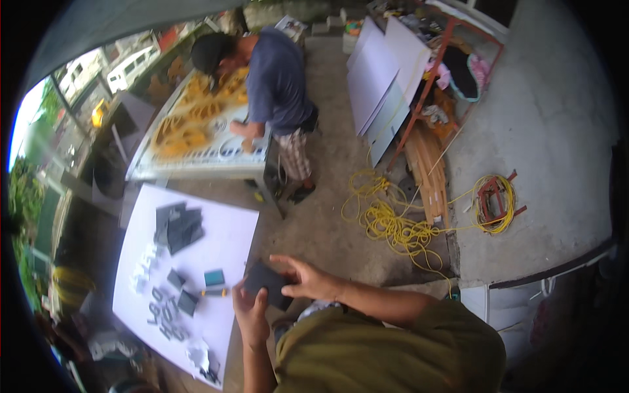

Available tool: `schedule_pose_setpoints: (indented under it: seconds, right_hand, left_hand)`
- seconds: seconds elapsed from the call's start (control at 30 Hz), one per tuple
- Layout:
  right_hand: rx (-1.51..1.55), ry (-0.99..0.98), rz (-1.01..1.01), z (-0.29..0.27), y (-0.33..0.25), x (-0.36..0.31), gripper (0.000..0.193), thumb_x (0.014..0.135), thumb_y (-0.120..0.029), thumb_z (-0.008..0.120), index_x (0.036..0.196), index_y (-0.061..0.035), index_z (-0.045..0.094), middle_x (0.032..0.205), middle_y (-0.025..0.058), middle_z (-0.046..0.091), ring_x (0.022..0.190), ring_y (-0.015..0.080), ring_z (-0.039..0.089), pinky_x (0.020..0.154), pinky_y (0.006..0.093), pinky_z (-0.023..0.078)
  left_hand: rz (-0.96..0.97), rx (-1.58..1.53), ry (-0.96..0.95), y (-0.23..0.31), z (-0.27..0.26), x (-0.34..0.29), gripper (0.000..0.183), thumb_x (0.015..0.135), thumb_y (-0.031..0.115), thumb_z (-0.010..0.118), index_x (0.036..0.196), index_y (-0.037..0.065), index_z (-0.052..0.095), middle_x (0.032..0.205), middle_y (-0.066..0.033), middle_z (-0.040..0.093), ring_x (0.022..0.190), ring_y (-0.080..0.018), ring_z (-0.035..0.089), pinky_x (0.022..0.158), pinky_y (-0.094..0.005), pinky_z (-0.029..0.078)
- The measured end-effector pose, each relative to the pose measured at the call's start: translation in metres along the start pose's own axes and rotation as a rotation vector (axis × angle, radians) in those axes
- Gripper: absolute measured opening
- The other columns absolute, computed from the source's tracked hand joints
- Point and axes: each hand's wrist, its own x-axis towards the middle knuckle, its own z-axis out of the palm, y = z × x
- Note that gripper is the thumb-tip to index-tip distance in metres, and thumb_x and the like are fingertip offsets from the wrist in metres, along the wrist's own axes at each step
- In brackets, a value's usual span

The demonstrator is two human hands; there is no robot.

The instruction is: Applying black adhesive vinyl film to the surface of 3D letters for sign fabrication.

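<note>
Dark grey flat sheet [266, 283] sits between the person's two hands, just off the right edge of the white-topped counter [226, 243] and in front of the person's olive-green shirt [386, 347]. The left hand [252, 306] grasps it from the lower left, thumb laid across its face. The right hand [306, 278] is at its right side, with fingers reaching along the upper edge; how firmly these press cannot be told. The sheet looks roughly square and is tilted.

On the counter, nearest the left hand, lies a yellow-and-dark cutter-like tool [214, 292], with a teal rectangular block [214, 278] just beyond it. To the left are two small dark squares [187, 302], one above the other, and farther left rows of grey letter-shaped pieces [169, 318]. Small white pieces [142, 272] lie above those, and a fanned pile of larger dark sheets [178, 227] is near the far end. Toward the near end rests a crumpled whitish piece [198, 354], its exact kind unclear.

Past this surface, a co-worker in a blue shirt [278, 78] bends over a second table [226, 145] bearing orange-yellow shapes [187, 128]. To the right, tangled yellow cord [393, 226] spreads over the concrete floor [327, 223], running to a coil around a small red frame [493, 204]. Beyond the tangle, wooden planks [427, 177] lie beside leaning white panels [375, 75].
</note>
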Motion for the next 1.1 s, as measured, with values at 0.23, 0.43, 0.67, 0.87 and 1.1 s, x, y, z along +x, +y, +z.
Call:
schedule_pose_setpoints:
  seconds: [0.23,0.43,0.67,0.87,1.1]
  right_hand:
    - [0.008,0.107,0.089,-0.006,-0.028,0.016,0.073,0.089,0.001,0.066,0.152,-0.0024,0.029,0.114,0.0142,0.064,0.102,0.0151,0.062,0.091,0.031,0.052]
    - [-0.038,0.145,0.184,0.003,-0.02,0.019,0.067,0.094,-0.004,0.065,0.15,0.002,0.03,0.112,0.0152,0.066,0.104,0.0138,0.062,0.093,0.0295,0.051]
    - [-0.108,0.202,0.27,0.014,-0.019,0.021,0.065,0.095,-0.009,0.067,0.149,0.0025,0.032,0.108,0.0151,0.066,0.102,0.0134,0.061,0.092,0.0294,0.05]
    - [-0.204,0.208,0.259,0.019,-0.017,0.026,0.07,0.09,-0.006,0.07,0.149,0.001,0.032,0.111,0.0177,0.063,0.102,0.0162,0.061,0.089,0.0309,0.053]
    - [-0.391,0.249,0.254,0.021,-0.005,0.022,0.088,0.076,-0.007,0.08,0.15,-0.0031,0.031,0.13,0.0282,0.051,0.112,0.0253,0.058,0.092,0.0345,0.053]
  left_hand:
    - [-0.184,-0.137,0.077,-0.002,0.011,0.015,0.056,0.092,0.007,0.07,0.139,0.003,0.04,0.125,-0.0125,0.058,0.11,-0.0173,0.061,0.085,-0.0292,0.055]
    - [-0.285,-0.305,0.102,-0.02,-0.001,0.002,0.052,0.096,0.01,0.063,0.142,0.006,0.042,0.12,-0.0101,0.061,0.104,-0.0138,0.063,0.081,-0.0281,0.057]
    - [-0.355,-0.412,0.13,-0.028,-0.013,-0.009,0.047,0.099,0.009,0.058,0.142,0.005,0.042,0.124,-0.0091,0.06,0.107,-0.0166,0.064,0.083,-0.031,0.058]
    - [-0.312,-0.384,0.167,-0.023,-0.006,-0.01,0.05,0.097,0.01,0.062,0.143,0.006,0.042,0.121,-0.0087,0.061,0.104,-0.0157,0.064,0.081,-0.0297,0.057]
    - [-0.313,-0.399,0.189,-0.024,-0.003,-0.014,0.045,0.099,0.009,0.057,0.142,0.005,0.043,0.115,-0.0083,0.061,0.102,-0.0154,0.064,0.084,-0.0324,0.058]
